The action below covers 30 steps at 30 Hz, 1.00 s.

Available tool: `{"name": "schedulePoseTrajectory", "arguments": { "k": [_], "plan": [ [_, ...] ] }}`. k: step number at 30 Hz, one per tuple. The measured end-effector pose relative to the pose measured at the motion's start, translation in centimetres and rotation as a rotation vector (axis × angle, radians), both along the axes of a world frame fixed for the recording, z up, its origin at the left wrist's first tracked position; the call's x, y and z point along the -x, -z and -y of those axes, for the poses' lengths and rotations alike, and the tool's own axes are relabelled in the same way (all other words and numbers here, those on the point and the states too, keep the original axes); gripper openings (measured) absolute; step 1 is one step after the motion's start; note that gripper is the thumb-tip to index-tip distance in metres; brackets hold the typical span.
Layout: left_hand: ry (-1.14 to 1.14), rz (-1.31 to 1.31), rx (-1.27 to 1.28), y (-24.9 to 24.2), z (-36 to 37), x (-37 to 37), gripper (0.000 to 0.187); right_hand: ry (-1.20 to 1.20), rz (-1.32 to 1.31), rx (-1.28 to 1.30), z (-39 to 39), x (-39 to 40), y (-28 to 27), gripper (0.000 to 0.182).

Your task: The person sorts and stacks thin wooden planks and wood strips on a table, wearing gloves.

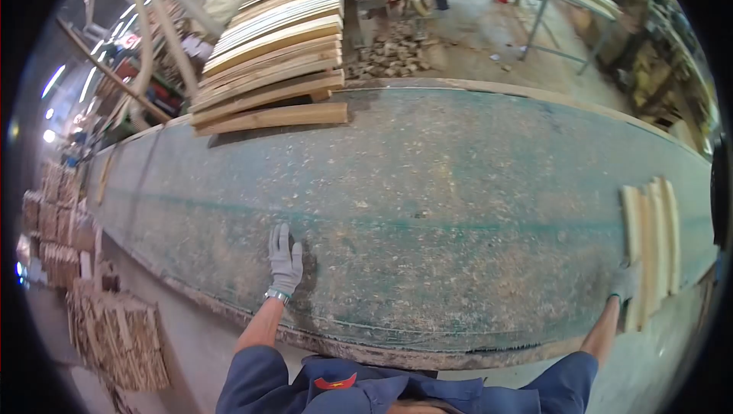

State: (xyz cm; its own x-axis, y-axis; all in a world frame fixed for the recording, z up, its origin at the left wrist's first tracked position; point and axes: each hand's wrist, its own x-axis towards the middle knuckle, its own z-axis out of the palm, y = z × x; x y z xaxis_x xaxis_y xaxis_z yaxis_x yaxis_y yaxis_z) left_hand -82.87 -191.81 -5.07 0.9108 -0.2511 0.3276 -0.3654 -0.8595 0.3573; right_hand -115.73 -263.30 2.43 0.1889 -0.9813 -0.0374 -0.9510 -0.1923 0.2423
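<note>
My left hand (285, 263), in a pale work glove with a watch at the wrist, is over the worn green worktable (427, 162). Its fingers are stretched out and nothing is in them. At the right end, my right hand (627, 282), also gloved, is beside the nearest of several wooden strips (651, 250) that lie side by side. It seems to touch that strip, but its fingers are too blurred to make out their pose.
Many wooden boards (279, 40) are laid in a row across the table's far left edge. Wood offcuts (397, 49) are heaped on the floor behind. Bundled wood pieces (118, 337) stand at the lower left. A metal rack (546, 28) holds boards at the back right.
</note>
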Motion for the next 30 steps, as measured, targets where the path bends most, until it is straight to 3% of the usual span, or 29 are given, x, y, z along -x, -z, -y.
{"name": "schedulePoseTrajectory", "arguments": {
  "k": [2,4,5,6,7,8,9,12,16,25,26,27,30],
  "plan": [
    [0.003,0.006,0.053,-0.8,1.0,-0.5,0.056,-0.355,0.173,0.262,7.0,-0.2,5.5,0.047],
    [0.019,0.002,0.088,-2.6,1.7,-1.8,0.057,-0.792,0.434,0.427,4.2,-7.0,9.5,0.038],
    [0.049,0.028,0.061,-3.6,1.8,-2.8,0.056,-0.880,0.387,0.178,-1.0,-11.6,7.7,0.034],
    [0.078,0.058,0.040,-5.1,2.0,-4.0,0.055,-0.957,0.661,0.077,-7.1,-16.1,5.7,0.032],
    [0.107,0.087,0.021,-6.6,1.9,-5.4,0.054,-1.038,0.695,0.154,-12.2,-19.5,5.4,0.034],
    [0.123,0.129,0.007,-7.7,1.3,-7.2,0.053,-1.101,0.767,0.040,-16.6,-22.7,6.3,0.041],
    [0.144,0.170,-0.008,-8.6,0.2,-9.5,0.052,-1.048,0.614,-0.144,-21.8,-25.2,6.2,0.050],
    [0.269,0.342,0.067,-12.5,-2.0,-17.2,0.046,-1.165,0.683,-0.181,-35.2,-31.3,6.5,0.058],
    [0.323,0.483,0.112,-15.4,-5.2,-28.0,0.039,-1.062,0.596,-0.087,-45.1,-35.4,6.2,0.058],
    [0.463,0.514,0.094,-20.1,-13.6,-41.8,0.022,-1.018,0.545,-0.032,-44.4,-36.2,7.8,0.057],
    [0.480,0.370,0.105,-21.3,-14.5,-42.6,0.022,-1.016,0.529,-0.048,-45.0,-36.5,6.8,0.057],
    [0.452,0.383,0.056,-20.8,-16.3,-44.8,0.028,-0.985,0.510,-0.058,-45.4,-36.3,5.8,0.057],
    [0.571,0.338,0.310,-19.1,-19.4,-52.7,0.035,-0.941,0.511,-0.163,-46.0,-36.1,4.4,0.056]
  ]
}}
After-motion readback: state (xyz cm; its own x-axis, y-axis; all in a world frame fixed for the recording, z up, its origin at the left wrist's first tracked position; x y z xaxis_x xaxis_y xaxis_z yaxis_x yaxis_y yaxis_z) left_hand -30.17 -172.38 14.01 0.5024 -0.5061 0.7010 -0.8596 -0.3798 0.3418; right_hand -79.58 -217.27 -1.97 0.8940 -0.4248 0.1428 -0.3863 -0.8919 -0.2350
